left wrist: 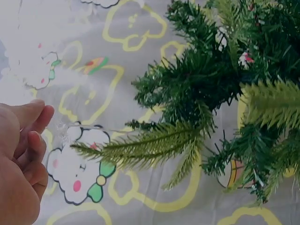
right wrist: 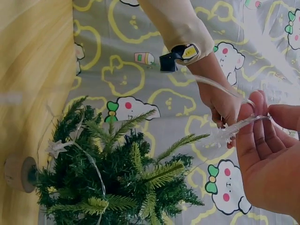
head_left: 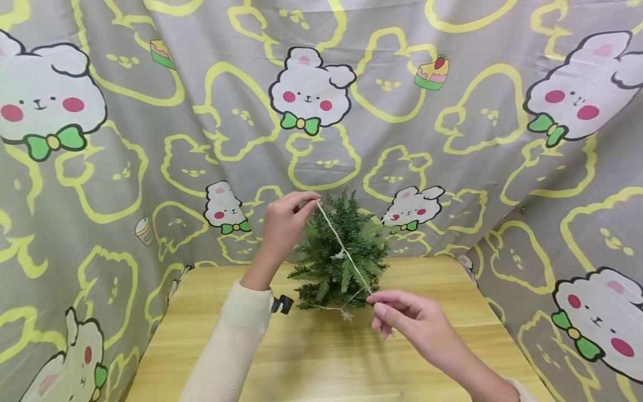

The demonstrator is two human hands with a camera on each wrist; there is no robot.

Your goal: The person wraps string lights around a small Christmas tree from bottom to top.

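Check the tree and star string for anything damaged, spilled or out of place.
Nothing stands out: the tree stands upright on the table, and the star string runs nearly straight between the left hand and right hand, with no visible break.

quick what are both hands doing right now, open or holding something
Left hand: holding, pinching the pale string at its raised stretch.
Right hand: holding, pinching the same string lower down.

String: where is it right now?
In the head view, the string is near centre, one stretch slanting in front of the tree from the left hand down to the right hand.
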